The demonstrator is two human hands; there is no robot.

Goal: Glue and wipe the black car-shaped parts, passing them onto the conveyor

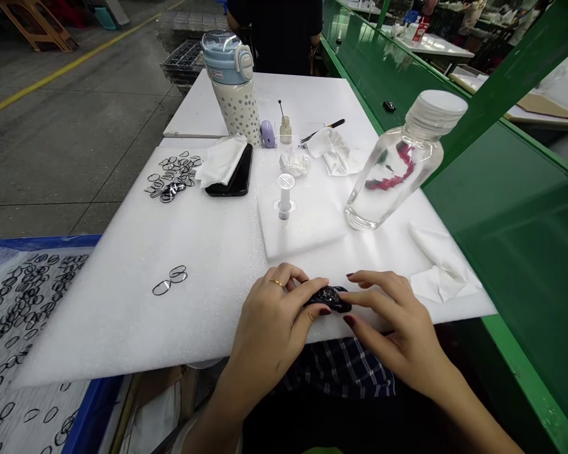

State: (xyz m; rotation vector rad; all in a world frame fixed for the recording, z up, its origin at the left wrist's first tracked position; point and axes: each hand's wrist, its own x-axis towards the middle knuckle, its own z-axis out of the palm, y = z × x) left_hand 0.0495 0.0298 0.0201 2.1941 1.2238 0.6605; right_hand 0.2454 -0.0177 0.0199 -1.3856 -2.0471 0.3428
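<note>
A glossy black object (331,297) lies near the front edge of the white foam sheet (208,328). My left hand (277,318) pinches its left end between thumb and fingers. On the right side, my right hand (392,315) has its fingers spread, with one fingertip touching the object. Two thin black rings (170,280) rest on the foam to the left. Farther back are a pile of black rings (173,176) and a white cloth (222,161) over a black phone (239,180). A small clear plunger-like item (284,195) stands in the middle.
A tilted-looking clear bottle (392,176) stands right of centre, a dotted tumbler (236,94) at the back. Tweezers (322,130), a small vial (285,129) and crumpled cloths are nearby. A green barrier (515,214) borders the right; a blue-edged tray (94,416) of rings sits lower left.
</note>
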